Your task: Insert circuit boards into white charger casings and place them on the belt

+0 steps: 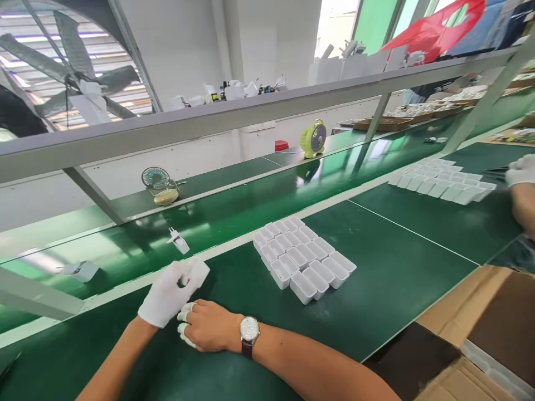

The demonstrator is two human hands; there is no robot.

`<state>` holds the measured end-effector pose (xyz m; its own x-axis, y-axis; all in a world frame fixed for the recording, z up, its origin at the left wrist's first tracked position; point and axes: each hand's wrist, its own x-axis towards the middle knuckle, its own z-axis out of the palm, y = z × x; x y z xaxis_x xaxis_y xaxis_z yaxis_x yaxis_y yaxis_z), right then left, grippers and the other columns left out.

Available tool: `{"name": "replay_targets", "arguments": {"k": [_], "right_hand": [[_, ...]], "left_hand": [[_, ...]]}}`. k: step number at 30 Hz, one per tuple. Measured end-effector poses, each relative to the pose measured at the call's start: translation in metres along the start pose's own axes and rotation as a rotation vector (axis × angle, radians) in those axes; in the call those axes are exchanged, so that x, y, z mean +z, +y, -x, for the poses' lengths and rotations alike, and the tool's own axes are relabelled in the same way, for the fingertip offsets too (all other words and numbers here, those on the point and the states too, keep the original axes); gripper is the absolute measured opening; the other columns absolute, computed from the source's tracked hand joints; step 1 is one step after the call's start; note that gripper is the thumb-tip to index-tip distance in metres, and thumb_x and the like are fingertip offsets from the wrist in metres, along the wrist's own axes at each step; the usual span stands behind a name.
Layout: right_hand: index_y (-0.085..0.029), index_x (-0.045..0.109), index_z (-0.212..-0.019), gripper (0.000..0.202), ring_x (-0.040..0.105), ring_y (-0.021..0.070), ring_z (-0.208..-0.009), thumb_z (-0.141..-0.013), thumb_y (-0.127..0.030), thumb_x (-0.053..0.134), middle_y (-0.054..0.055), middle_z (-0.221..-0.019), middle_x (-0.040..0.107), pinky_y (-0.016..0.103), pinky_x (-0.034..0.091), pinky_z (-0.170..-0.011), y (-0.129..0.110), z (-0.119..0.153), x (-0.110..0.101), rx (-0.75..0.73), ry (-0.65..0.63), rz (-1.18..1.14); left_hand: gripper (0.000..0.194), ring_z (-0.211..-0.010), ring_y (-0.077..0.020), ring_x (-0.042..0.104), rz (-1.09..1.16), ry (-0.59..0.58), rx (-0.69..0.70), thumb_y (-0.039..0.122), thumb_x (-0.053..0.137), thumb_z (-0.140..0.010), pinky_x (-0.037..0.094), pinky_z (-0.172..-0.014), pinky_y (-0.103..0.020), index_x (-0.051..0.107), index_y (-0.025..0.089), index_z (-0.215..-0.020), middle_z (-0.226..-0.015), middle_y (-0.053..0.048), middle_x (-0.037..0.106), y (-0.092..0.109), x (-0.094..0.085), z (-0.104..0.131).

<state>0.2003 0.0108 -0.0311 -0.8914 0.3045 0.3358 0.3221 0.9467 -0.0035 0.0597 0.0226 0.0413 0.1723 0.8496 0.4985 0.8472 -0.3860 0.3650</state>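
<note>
My left hand (pixel 161 298), in a white glove, is closed with thumb and fingers around a small white plastic box-shaped housing (pixel 200 273), near the bench's back strip. Just below and to its right is my right hand (pixel 209 326), with white finger cots on its fingers and a watch at the wrist. Its fingers are curled inward, and what they may hold is hidden. Right of both hands, several open white plastic housings (pixel 296 256) stand in close rows on the green bench top (pixel 251 295). Beyond my left hand, a white plug-like piece (pixel 180 243) lies on the green conveyor belt (pixel 225 228).
Another white piece (pixel 86 271) lies on the belt at left. A co-worker's gloved hand (pixel 522 169) is at far right near more white housings (pixel 443 180). Cardboard boxes (pixel 463 312) stand lower right. A shelf rail (pixel 251 111) crosses above; small fans (pixel 312 139) stand behind.
</note>
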Motion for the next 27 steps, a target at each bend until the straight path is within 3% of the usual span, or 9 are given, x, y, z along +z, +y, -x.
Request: {"name": "replay_targets", "arguments": {"k": [2, 4, 7, 9, 12, 14, 19, 24, 27], "right_hand": [[-0.018, 0.067, -0.092, 0.017, 0.062, 0.0182, -0.096, -0.098, -0.029, 0.055, 0.006, -0.104, 0.070, 0.031, 0.048, -0.088, 0.000, 0.002, 0.000, -0.010, 0.027, -0.009], [-0.017, 0.068, -0.090, 0.017, 0.062, 0.0189, -0.093, -0.097, -0.027, 0.056, 0.007, -0.101, 0.070, 0.032, 0.049, -0.088, 0.001, 0.004, 0.000, -0.017, 0.036, -0.013], [-0.016, 0.068, -0.091, 0.015, 0.062, 0.0209, -0.097, -0.095, -0.026, 0.058, 0.009, -0.105, 0.070, 0.034, 0.048, -0.089, 0.001, 0.004, 0.001, -0.035, 0.039, -0.023], [-0.016, 0.068, -0.093, 0.014, 0.061, 0.0222, -0.103, -0.095, -0.024, 0.058, 0.010, -0.107, 0.070, 0.034, 0.048, -0.090, 0.002, 0.004, 0.001, -0.044, 0.038, -0.032], [-0.016, 0.068, -0.100, 0.014, 0.060, 0.0231, -0.110, -0.096, -0.023, 0.056, 0.012, -0.111, 0.069, 0.035, 0.048, -0.092, 0.002, 0.004, 0.003, -0.045, 0.032, -0.052], [-0.016, 0.068, -0.104, 0.016, 0.058, 0.0235, -0.116, -0.097, -0.023, 0.055, 0.013, -0.113, 0.069, 0.036, 0.048, -0.095, 0.001, 0.004, 0.003, -0.024, 0.032, -0.084], [-0.015, 0.068, -0.105, 0.018, 0.057, 0.0240, -0.120, -0.098, -0.021, 0.052, 0.013, -0.119, 0.068, 0.038, 0.047, -0.101, -0.002, 0.003, 0.002, 0.008, 0.033, -0.150], [-0.015, 0.069, -0.110, 0.024, 0.060, 0.0257, -0.116, -0.092, -0.016, 0.053, 0.013, -0.124, 0.068, 0.042, 0.045, -0.108, -0.002, 0.007, 0.011, 0.043, 0.074, -0.150], [-0.018, 0.072, -0.107, 0.025, 0.065, 0.0256, -0.107, -0.090, -0.017, 0.054, 0.012, -0.117, 0.071, 0.045, 0.046, -0.108, 0.002, 0.011, 0.026, 0.077, 0.078, -0.182]], "left_hand": [[0.021, -0.069, -0.0166, 0.060, 0.028, 0.053, -0.051, 0.037, 0.063, -0.082, 0.052, -0.067, -0.031, 0.052, 0.020, -0.077, -0.078, -0.001, 0.059, -0.039, -0.004, 0.009], [0.028, -0.086, -0.0210, 0.066, 0.093, 0.038, -0.113, 0.032, 0.064, -0.078, 0.056, -0.081, -0.036, 0.058, 0.018, -0.102, -0.101, -0.007, 0.065, -0.068, -0.006, 0.022], [0.041, -0.109, -0.0260, 0.065, 0.171, -0.031, -0.181, 0.026, 0.055, -0.077, 0.051, -0.102, -0.045, 0.060, 0.021, -0.118, -0.118, -0.008, 0.066, -0.094, -0.003, 0.039], [0.039, -0.119, -0.0268, 0.061, 0.239, 0.039, -0.262, 0.025, 0.049, -0.079, 0.042, -0.113, -0.048, 0.063, 0.022, -0.115, -0.122, -0.008, 0.066, -0.104, 0.002, 0.045], [0.042, -0.112, -0.0260, 0.064, 0.334, 0.253, -0.440, 0.034, 0.039, -0.090, 0.044, -0.110, -0.050, 0.059, 0.020, -0.124, -0.126, -0.011, 0.064, -0.109, 0.011, 0.046], [0.046, -0.104, -0.0259, 0.066, 0.350, 0.301, -0.516, 0.043, 0.040, -0.093, 0.050, -0.101, -0.048, 0.056, 0.019, -0.129, -0.126, -0.013, 0.063, -0.107, 0.015, 0.044], [0.058, -0.097, -0.0264, 0.066, 0.305, 0.126, -0.535, 0.044, 0.066, -0.077, 0.054, -0.091, -0.046, 0.058, 0.016, -0.126, -0.114, -0.012, 0.066, -0.092, 0.019, 0.038], [0.057, -0.098, -0.0256, 0.068, 0.420, 0.055, -0.537, 0.039, 0.067, -0.076, 0.054, -0.095, -0.046, 0.058, 0.015, -0.127, -0.110, -0.010, 0.069, -0.087, 0.017, 0.035], [0.060, -0.106, -0.0248, 0.068, 0.581, 0.019, -0.560, 0.032, 0.065, -0.077, 0.054, -0.100, -0.042, 0.053, 0.014, -0.133, -0.117, -0.012, 0.069, -0.090, 0.019, 0.035]]}}
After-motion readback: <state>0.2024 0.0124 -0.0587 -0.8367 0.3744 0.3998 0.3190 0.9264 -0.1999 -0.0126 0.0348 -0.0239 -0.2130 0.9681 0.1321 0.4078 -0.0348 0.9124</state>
